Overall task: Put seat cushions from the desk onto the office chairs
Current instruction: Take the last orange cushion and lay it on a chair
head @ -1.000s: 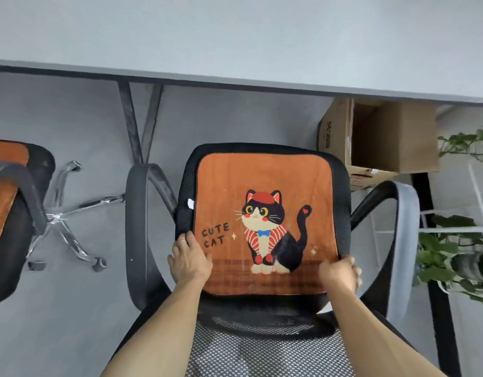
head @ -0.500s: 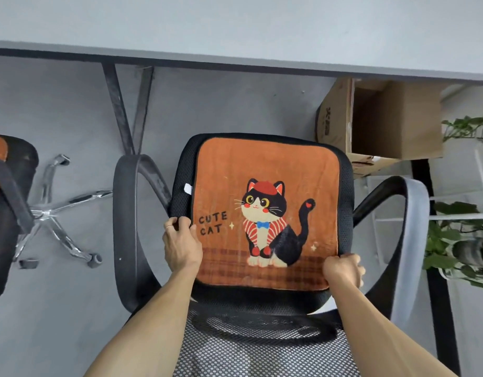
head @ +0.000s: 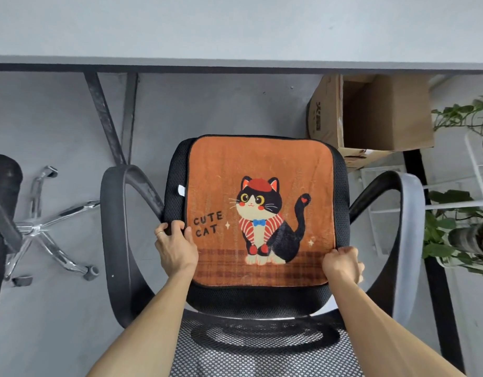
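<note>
Nearest me I see the grey mesh backrest of the office chair. On its seat lies the orange seat cushion printed with a cat and "CUTE CAT", squarely between the two armrests. My left hand is curled around the cushion's left edge, fingers over the black mesh border. My right hand is closed on the near right corner. Further left stands a second chair with a chrome star base. Beyond, a cardboard box sits under the grey table, with potted plants along the right edge.
</note>
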{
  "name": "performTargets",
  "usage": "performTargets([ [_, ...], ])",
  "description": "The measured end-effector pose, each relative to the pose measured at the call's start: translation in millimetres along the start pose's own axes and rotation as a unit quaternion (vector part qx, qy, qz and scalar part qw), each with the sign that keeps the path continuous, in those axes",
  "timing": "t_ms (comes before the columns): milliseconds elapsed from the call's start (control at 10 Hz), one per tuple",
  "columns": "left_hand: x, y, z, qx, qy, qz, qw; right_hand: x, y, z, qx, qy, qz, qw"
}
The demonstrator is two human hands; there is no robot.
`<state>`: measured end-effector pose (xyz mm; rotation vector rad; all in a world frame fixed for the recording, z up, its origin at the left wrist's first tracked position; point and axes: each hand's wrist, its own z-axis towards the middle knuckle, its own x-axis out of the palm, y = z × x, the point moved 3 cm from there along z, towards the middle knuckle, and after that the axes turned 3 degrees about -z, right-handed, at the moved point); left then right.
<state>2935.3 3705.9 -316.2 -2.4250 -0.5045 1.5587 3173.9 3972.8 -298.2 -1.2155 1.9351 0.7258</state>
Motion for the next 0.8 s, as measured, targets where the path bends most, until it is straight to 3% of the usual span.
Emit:
performTargets([
  [300, -1, -2, 1, 0.013, 0.02, 0.052, 0.998, -3, 1, -4, -0.002, 0.004, -0.023, 1.0],
  [500, 4, -4, -2, 0.064, 0.053, 0.154, 0.985, 2, 8, -13, -0.115, -0.016, -0.091, 0.989],
  [600, 7, -3, -5, 0.078, 0.076, 0.215, 0.971, 5, 11, -12, -0.115, -0.013, -0.092, 0.989],
  [700, 6, -6, -8, 0.091, 0.098, 0.293, 0.947, 3, 18, -15, -0.107, 0.026, -0.152, 0.982],
  [800, -10, -23, -10, 0.068, 0.153, 0.351, 0.921, -6, 34, -20, -0.144, 0.091, -0.27, 0.948],
])
